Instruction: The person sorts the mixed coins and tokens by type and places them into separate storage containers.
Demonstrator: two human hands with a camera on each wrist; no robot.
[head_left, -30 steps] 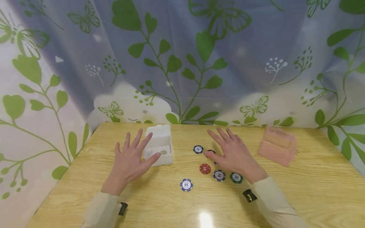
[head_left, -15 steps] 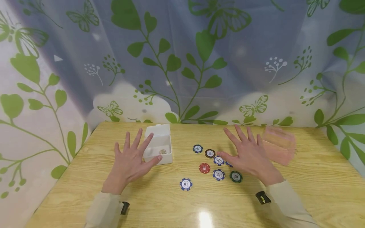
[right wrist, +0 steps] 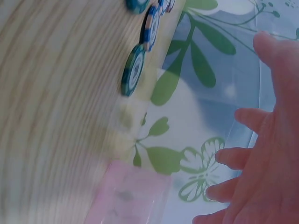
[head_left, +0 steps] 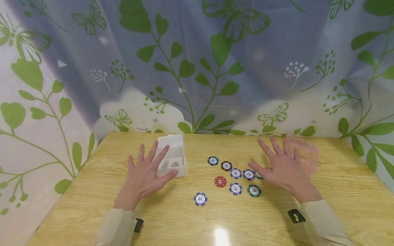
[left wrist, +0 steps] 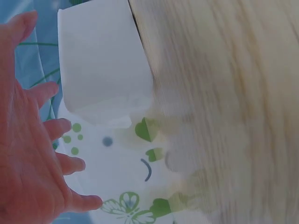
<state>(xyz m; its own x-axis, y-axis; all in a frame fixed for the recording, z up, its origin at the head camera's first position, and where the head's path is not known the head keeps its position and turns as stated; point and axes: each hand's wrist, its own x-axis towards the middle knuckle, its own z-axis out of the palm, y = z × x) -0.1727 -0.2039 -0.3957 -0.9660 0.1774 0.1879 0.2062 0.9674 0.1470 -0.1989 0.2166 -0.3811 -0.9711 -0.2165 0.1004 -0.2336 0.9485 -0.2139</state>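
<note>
Fingers spread, my left hand (head_left: 146, 179) hovers beside a white box (head_left: 181, 171) with its lid (head_left: 172, 140) raised. The left wrist view shows the same box (left wrist: 105, 60) beyond the fingertips. A gold-toned round piece (head_left: 175, 164) lies inside the box. My right hand (head_left: 283, 169) is held above the table, also spread and holding nothing. Its thumb overlaps a green-edged poker chip (head_left: 258, 175), which shows whole as a green chip (right wrist: 134, 70) in the right wrist view. Near it lie blue chips (head_left: 249, 175) and a green 20 chip (head_left: 254, 191).
More chips lie mid-table: a red one (head_left: 220, 181), a black one (head_left: 226, 166), a dark blue one (head_left: 213, 161), and a blue 10 chip (head_left: 200, 199) closer in front. A translucent pink box (head_left: 309, 155) stands behind my right hand. A patterned curtain (head_left: 197, 68) hangs behind the wooden table (head_left: 172, 222).
My right hand has moved to the right, uncovering several chips and now overlapping the pink box. My left hand has shifted slightly right. The chips and white box stay in place.
</note>
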